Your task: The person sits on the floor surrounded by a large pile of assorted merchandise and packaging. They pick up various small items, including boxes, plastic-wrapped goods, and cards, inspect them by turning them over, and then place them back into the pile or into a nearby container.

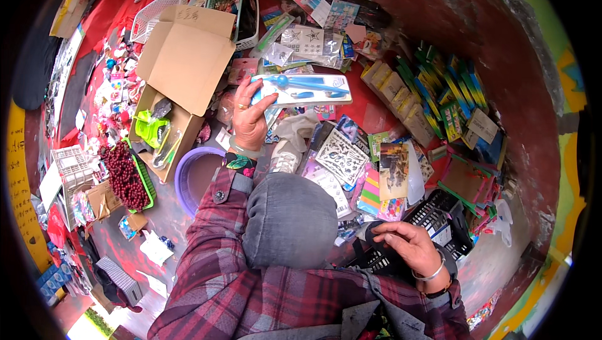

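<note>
Blue-and-white pack (pixel 313 89), upper centre, held one-ended by my left hand (pixel 251 119); tilting might drop it; I cannot tell whether my right hand (pixel 414 249), lower right, grips anything.

The floor (pixel 167 209) is grey, with red stains in places. A purple bucket (pixel 182 178) stands on it, and white paper (pixel 155 247) lies nearby. Red cloth (pixel 116 3) at upper left bears scattered trinkets (pixel 116 83) and a white basket (pixel 152 15).

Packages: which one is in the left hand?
The long blue-and-white package: the left hand grips it by its left end. Others, such as the star-patterned package, lie unheld.
</note>
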The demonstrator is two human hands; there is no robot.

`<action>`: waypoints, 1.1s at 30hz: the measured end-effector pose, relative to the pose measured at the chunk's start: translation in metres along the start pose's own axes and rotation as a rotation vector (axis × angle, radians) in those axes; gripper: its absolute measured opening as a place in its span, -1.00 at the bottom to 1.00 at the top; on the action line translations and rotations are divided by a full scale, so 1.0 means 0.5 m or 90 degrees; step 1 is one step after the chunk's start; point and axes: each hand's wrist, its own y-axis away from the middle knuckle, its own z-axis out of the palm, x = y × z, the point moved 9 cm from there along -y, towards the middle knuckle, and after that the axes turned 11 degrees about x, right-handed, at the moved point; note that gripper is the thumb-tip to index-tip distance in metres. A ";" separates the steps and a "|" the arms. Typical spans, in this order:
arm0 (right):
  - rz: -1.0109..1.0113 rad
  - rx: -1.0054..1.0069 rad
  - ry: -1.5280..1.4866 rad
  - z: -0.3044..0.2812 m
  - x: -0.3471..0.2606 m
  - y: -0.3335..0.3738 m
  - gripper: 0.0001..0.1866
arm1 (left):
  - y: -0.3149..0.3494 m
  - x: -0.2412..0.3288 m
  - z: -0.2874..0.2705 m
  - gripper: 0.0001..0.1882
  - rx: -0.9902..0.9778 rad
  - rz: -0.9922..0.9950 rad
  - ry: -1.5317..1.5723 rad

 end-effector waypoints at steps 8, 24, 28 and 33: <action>-0.012 0.002 0.013 -0.003 0.001 0.002 -0.76 | -0.004 0.022 0.000 -0.61 0.015 0.008 0.041; 0.006 -0.012 -0.016 -0.001 -0.001 0.008 -0.76 | 0.224 -0.319 0.002 -0.67 0.151 -0.764 0.277; 0.008 -0.016 -0.018 -0.001 -0.005 0.004 -0.76 | 0.234 -0.314 -0.039 -0.52 0.116 -0.516 -0.218; 0.014 -0.007 -0.023 -0.002 0.000 0.003 -0.76 | 0.248 -0.321 0.145 -0.63 -0.096 -0.464 -0.074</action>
